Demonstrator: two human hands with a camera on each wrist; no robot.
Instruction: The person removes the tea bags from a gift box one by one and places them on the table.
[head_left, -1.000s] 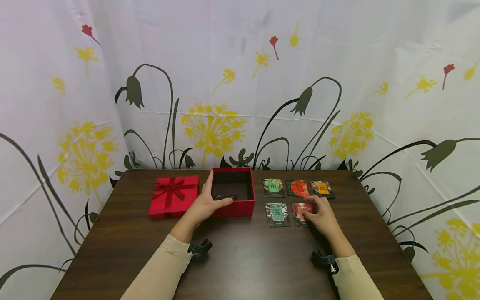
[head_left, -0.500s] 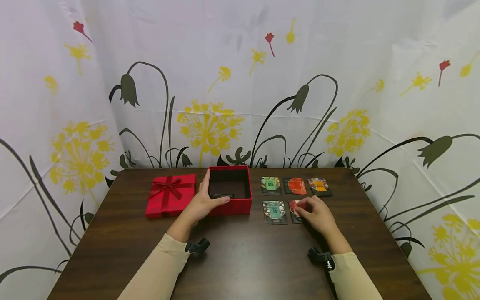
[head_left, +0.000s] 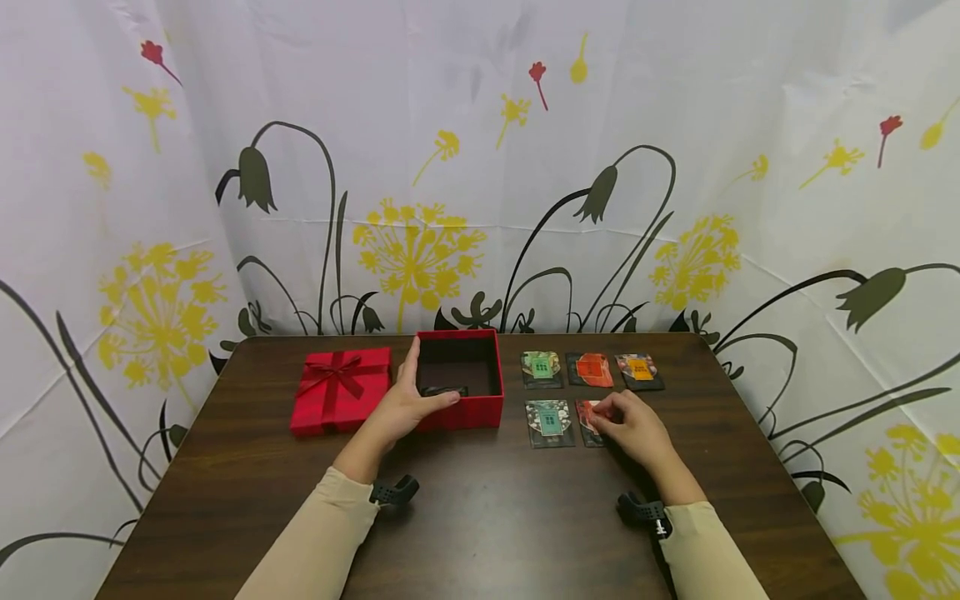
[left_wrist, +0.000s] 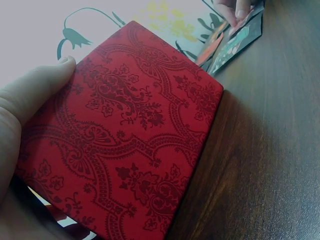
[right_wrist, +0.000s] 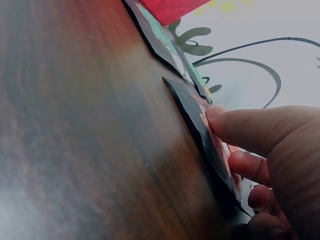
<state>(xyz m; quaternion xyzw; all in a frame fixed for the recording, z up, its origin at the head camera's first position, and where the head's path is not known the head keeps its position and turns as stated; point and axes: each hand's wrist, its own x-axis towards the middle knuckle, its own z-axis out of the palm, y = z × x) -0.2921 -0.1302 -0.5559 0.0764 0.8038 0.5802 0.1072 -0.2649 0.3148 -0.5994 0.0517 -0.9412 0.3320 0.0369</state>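
Note:
My left hand (head_left: pixel 400 410) holds the open red box (head_left: pixel 459 414) at its near left corner, thumb over the front rim and fingers along the left side. In the left wrist view the patterned front wall of the box (left_wrist: pixel 135 130) fills the middle. A dark item (head_left: pixel 444 391), too small to tell, lies inside the box. My right hand (head_left: pixel 636 432) is at a small flat sachet with a red label (head_left: pixel 587 423), its thumb and fingertips pinching it. In the right wrist view the dark-edged sachet (right_wrist: pixel 192 117) lies under the thumb, partly hidden by the fingers.
Left of the box sits its red lid with a ribbon bow (head_left: pixel 341 392). A teal-label sachet (head_left: pixel 550 423) lies beside the red one. Behind them are sachets with green (head_left: pixel 542 370), orange (head_left: pixel 590 370) and yellow (head_left: pixel 640 372) labels. A flowered curtain (head_left: pixel 480 167) hangs behind the table.
My right hand has shifted slightly left over the red-label sachet, covering more of it. The left hand stays on the box. The whole head view has shifted a little.

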